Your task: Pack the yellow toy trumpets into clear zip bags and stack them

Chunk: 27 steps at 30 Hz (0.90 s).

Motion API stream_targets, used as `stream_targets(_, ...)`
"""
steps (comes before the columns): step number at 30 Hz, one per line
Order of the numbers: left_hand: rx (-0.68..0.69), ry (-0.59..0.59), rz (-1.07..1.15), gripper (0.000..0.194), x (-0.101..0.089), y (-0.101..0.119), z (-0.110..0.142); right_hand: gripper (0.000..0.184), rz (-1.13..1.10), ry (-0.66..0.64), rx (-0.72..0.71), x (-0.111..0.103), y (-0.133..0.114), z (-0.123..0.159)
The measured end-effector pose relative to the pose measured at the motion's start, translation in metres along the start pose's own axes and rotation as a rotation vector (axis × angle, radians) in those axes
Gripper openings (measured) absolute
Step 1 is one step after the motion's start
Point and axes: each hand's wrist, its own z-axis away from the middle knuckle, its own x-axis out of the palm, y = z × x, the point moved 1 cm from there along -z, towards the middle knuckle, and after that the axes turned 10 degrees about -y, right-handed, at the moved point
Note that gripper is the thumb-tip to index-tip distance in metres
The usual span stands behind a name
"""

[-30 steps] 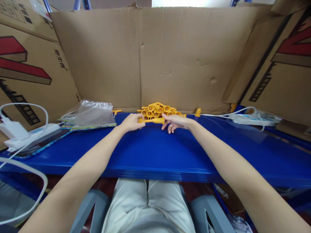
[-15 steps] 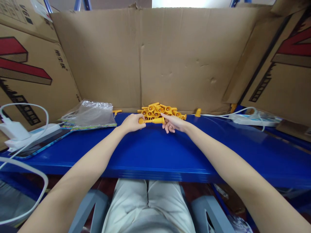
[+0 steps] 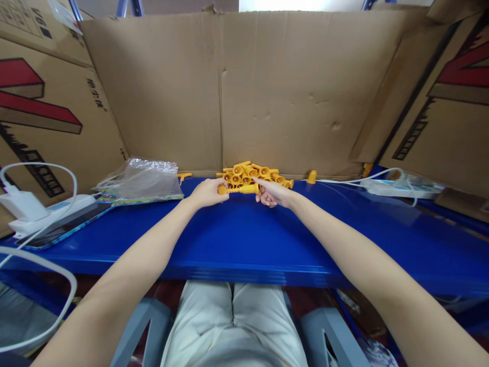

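Note:
A yellow plastic tool with a slim shaft and a thicker ribbed part (image 3: 247, 188) lies level between my hands, just above the blue table. My left hand (image 3: 206, 192) is closed around its round left end. At the wide right end, my right hand (image 3: 273, 192) grips with curled fingers, its index finger stretched toward the pile. Right behind the hands is a pile of similar yellow plastic pieces (image 3: 250, 172), several with round open cups facing me; its lower front is partly hidden by the hands and the tool.
Cardboard panels (image 3: 290, 92) wall the back of the blue table (image 3: 244, 234). Clear plastic bags (image 3: 141, 178) lie left, beside a small yellow T-shaped piece (image 3: 184, 176). Farther left are a phone (image 3: 64, 227) and power strip (image 3: 57, 211). A yellow cap (image 3: 311, 177) and another power strip (image 3: 401, 188) lie right.
The right hand's lower fingers have curled in slightly more at the tool's wide end. The left hand and the pile look almost the same.

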Motion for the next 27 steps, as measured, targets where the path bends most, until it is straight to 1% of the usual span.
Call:
stream_targets(4, 0.026, 0.020, -0.050, 0.041, -0.0002, -0.0008, 0.0001, 0.073, 0.006, -0.010, 0.015, 0.0002, -0.0002, 0.0002)
stream_targets(6, 0.026, 0.024, -0.054, 0.045, 0.0000, -0.0007, 0.0002, 0.074, 0.011, -0.018, 0.026, 0.0003, -0.0006, 0.0008)
stream_targets(11, 0.014, 0.017, -0.054, 0.045, 0.0001, -0.0001, 0.0003, 0.077, 0.022, -0.037, 0.043, 0.0010, -0.0016, 0.0026)
stream_targets(19, 0.018, 0.002, -0.034, 0.045, 0.0008, -0.0001, 0.0002, 0.074, 0.017, -0.025, 0.065, 0.0041, -0.0049, 0.0060)
stream_targets(24, 0.031, 0.001, -0.033, 0.046, 0.0021, -0.0027, -0.0008, 0.066, -0.043, -0.020, 0.078, 0.0014, -0.0037, 0.0029)
stream_targets(27, 0.031, 0.015, -0.031, 0.048, 0.0040, -0.0045, -0.0008, 0.058, -0.117, 0.021, 0.052, 0.0020, -0.0052, 0.0031)
